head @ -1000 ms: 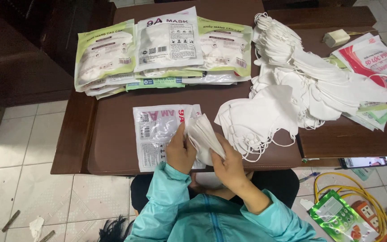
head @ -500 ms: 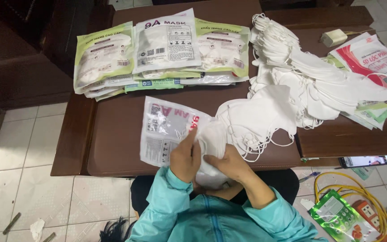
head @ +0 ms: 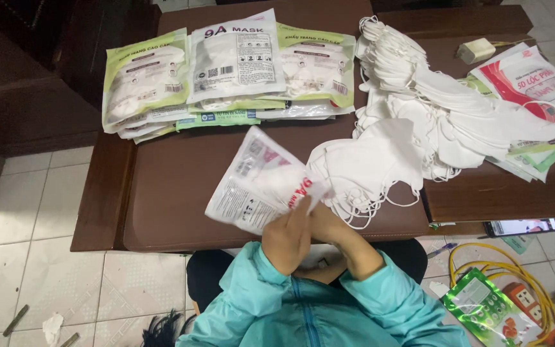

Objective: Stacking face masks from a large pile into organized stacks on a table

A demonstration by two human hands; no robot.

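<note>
Head view: left hand (head: 288, 236) and right hand (head: 336, 232) meet at the near bench (head: 162, 193) edge, fingers closed on 1 clear printed pouch (head: 258, 183), which tilts up and away from the fingertips. White masks inside show through it. Beyond the fingers, filled pouches (head: 226, 71) lie stacked; a loose mask heap (head: 419, 109) lies to their right, unpacked. Compared with 0.5 s ago, the pouch has tilted further over.

Masks now inside pouch (head: 258, 186); pouch lifted, tilted.
</note>
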